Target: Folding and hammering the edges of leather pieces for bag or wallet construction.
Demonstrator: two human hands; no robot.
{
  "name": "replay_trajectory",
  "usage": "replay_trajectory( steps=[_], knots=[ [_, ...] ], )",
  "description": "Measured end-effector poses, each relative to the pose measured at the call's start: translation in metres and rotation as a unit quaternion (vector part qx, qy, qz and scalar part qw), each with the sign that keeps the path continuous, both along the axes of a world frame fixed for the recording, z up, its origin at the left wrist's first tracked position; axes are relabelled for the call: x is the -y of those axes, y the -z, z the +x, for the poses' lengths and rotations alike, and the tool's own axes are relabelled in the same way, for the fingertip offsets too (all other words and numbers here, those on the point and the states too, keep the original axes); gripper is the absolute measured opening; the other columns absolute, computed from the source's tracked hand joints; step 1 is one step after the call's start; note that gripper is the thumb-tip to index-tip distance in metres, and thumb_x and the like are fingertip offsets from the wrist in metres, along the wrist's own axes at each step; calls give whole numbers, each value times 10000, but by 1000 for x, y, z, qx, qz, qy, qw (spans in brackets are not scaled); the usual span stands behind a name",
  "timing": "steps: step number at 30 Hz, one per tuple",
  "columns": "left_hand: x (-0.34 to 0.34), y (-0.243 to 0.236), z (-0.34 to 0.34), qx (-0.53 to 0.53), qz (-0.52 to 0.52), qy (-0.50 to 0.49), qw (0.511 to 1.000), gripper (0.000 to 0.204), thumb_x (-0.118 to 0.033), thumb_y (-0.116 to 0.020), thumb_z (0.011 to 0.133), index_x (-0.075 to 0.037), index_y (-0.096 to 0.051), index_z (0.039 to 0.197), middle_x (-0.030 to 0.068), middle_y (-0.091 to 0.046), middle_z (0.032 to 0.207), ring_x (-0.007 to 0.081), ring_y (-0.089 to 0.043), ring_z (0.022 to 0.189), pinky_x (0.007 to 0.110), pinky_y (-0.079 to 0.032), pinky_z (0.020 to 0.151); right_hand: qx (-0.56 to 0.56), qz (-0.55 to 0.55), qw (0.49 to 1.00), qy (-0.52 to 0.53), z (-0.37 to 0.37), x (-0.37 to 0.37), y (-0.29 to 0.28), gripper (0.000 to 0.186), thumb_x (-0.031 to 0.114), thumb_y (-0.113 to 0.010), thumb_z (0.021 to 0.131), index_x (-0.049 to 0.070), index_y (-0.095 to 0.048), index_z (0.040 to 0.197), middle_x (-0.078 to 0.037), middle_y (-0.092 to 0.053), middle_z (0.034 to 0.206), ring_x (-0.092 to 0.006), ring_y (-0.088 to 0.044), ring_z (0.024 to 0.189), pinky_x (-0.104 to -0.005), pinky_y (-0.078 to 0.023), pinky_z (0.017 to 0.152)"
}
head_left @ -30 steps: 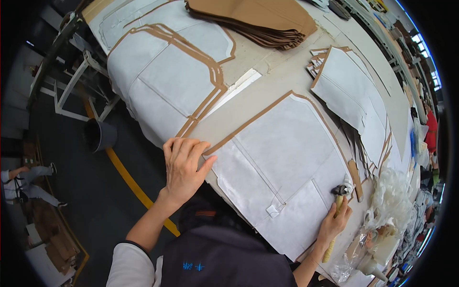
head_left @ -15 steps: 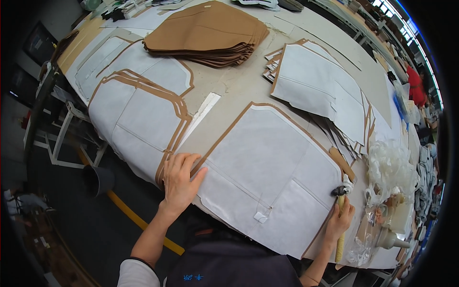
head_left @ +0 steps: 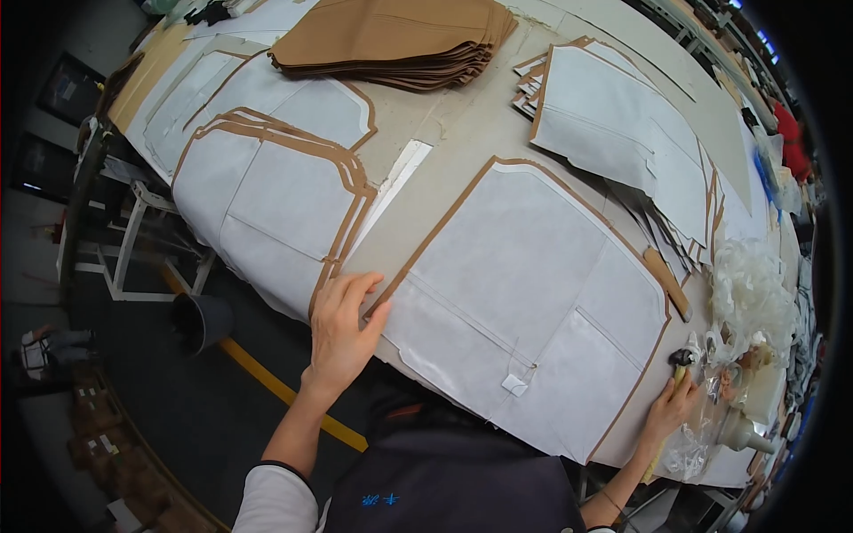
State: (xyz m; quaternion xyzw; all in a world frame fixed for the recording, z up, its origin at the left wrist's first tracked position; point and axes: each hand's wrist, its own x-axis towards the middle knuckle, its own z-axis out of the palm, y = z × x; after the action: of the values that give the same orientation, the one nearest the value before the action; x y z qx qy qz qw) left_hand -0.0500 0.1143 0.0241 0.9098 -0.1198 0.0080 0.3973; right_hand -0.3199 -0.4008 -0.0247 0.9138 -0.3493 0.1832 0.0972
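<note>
My left hand (head_left: 342, 324) is open, fingers loosely curved, at the left edge of a white panel with brown borders (head_left: 524, 258), near a pile of similar panels (head_left: 267, 195). My right hand (head_left: 671, 404) grips a tool (head_left: 682, 360) with a dark head and pale yellow handle, just beyond the panel's right edge, beside crumpled clear plastic bags (head_left: 746, 284). A flat brown stick (head_left: 666, 282) lies at the panel's upper right. The centre panel has a small white square tab (head_left: 514, 384) near its lower middle.
The worktable (head_left: 462, 129) also holds a stack of brown pieces (head_left: 391, 40) and a layered white stack (head_left: 604, 115) at back right. A dark bucket (head_left: 203, 320) stands on the floor beside a white metal frame (head_left: 124, 249). Another person (head_left: 58, 351) is at far left.
My right hand and the tool have moved rightward, off the panel's right edge onto the area by the plastic bags. My left hand remains at the panel's left edge. The view has shifted.
</note>
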Motion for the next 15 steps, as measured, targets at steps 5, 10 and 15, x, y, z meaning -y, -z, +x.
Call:
replay_trajectory(
  steps=[5, 10, 15],
  knots=[
    [-12, 3, -20, 116, 77, 6, 990, 312, -61, -824, 847, -29, -704, 1133, 119, -672, 1064, 308, -642, 962, 411, -517, 885, 36, 45, 988, -144, 82, -48, -52, 340, 40, -687, 995, 5, -664, 1332, -204, -646, 1232, -386, -624, 1157, -475, -495, 972],
    [-18, 7, -28, 142, 93, -2, 986, 256, -69, -822, 855, -23, -715, 1083, 109, -662, 1064, 324, -628, 972, 436, -501, 885, 18, 203, 826, -525, 204, -191, -69, 334, -49, -723, 854, -6, -695, 1184, -160, -665, 1096, -340, -644, 1029, -447, -501, 877],
    [-17, 5, -28, 162, 97, 5, 982, 221, -48, -811, 861, -18, -718, 1060, 111, -665, 1044, 325, -637, 951, 444, -511, 862, 12, 209, 707, -676, 262, -264, -44, 418, 30, -701, 750, 3, -690, 1167, -139, -636, 1124, -306, -630, 1047, -427, -506, 887]
  ],
)
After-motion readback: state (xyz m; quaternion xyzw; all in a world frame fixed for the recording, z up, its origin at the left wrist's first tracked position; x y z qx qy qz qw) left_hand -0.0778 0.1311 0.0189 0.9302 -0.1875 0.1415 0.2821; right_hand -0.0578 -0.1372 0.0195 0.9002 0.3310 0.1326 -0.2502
